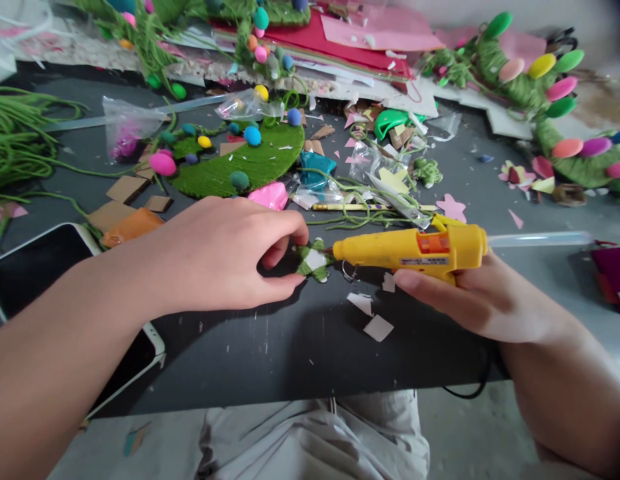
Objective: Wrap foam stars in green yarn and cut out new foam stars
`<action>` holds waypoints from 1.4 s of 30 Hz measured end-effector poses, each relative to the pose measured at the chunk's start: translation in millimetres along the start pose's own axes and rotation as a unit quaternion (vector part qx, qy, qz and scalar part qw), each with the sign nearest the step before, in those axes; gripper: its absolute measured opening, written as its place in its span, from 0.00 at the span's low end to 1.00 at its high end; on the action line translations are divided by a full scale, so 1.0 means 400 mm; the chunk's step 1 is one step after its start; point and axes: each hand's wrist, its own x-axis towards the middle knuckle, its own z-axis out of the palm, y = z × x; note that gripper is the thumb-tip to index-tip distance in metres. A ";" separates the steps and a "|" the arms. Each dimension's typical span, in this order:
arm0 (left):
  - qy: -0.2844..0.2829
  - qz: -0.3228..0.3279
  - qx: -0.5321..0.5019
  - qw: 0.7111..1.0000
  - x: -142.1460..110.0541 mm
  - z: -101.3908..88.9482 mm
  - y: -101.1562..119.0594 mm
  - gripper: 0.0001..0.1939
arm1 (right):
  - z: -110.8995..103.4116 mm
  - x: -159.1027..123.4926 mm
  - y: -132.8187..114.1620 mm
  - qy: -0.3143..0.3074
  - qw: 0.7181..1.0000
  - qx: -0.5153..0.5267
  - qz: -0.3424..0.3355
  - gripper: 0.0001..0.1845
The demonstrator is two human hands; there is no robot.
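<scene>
My right hand (470,300) is closed round a yellow hot glue gun (400,248), with a clear glue stick (540,239) poking out of its back end. Its nozzle points left and meets the edge of a small star wrapped in green yarn (317,260), which has a white patch in the middle. My left hand (240,257) pinches that star from the left between thumb and fingers, close to the dark table top. Part of the star is hidden by the fingertips. Two white paper scraps (378,328) lie just below the gun.
A phone or tablet (40,260) lies under my left forearm. Behind my hands are a green yarn-covered crescent (260,160) with coloured balls, scissors (397,200), a pencil (340,207) and cardboard pieces (126,189). Green yarn (20,133) is heaped at left, a decorated wreath (520,80) at right.
</scene>
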 end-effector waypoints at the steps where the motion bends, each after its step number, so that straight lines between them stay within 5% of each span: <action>1: -0.001 -0.001 -0.004 1.000 0.000 0.001 0.001 0.14 | 0.000 0.000 -0.001 -0.003 1.000 0.003 0.002 0.10; 14: -0.015 -0.014 -0.036 0.999 0.005 0.004 0.008 0.13 | -0.002 0.003 -0.018 -0.005 1.000 0.020 0.014 0.15; 20: -0.009 -0.015 -0.026 1.000 0.004 0.007 0.007 0.14 | 0.002 0.000 -0.012 -0.025 0.999 0.023 0.038 0.10; 42: -0.011 -0.020 -0.024 0.999 0.003 0.001 0.011 0.14 | 0.004 -0.012 0.003 -0.034 0.996 0.072 0.027 0.12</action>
